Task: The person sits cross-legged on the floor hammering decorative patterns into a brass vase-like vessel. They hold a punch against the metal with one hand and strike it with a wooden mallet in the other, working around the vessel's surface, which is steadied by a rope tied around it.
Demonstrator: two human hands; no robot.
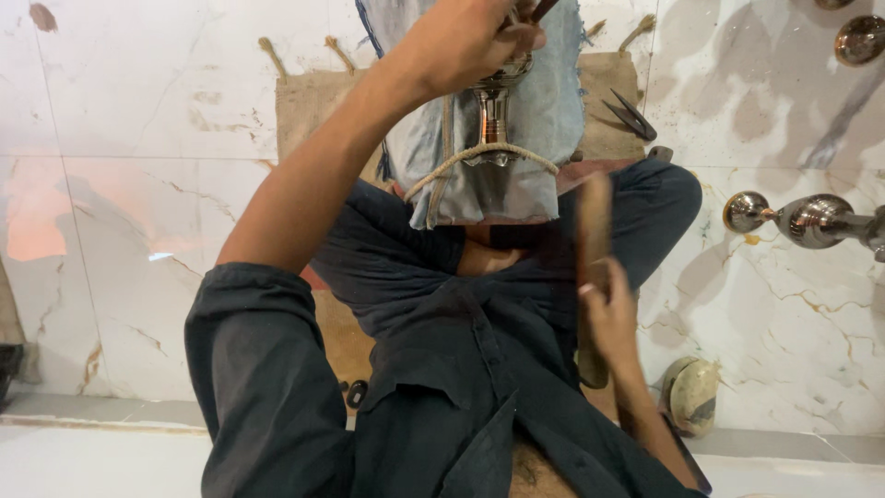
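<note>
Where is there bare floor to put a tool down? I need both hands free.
The marble floor left of the burlap mat is bare. A smaller patch lies right of the knee, between the scissors and the metal fittings. The middle is crowded: cloth, rope, left hand, right hand.

No packages, labels, signs, screens — none visible.

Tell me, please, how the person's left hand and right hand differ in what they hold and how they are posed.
The left hand is raised with the arm stretched out, gripping a thin tool over the metal piece on denim cloth. The right hand stays low near the knee, holding a wooden stick. Both are closed around something.
</note>
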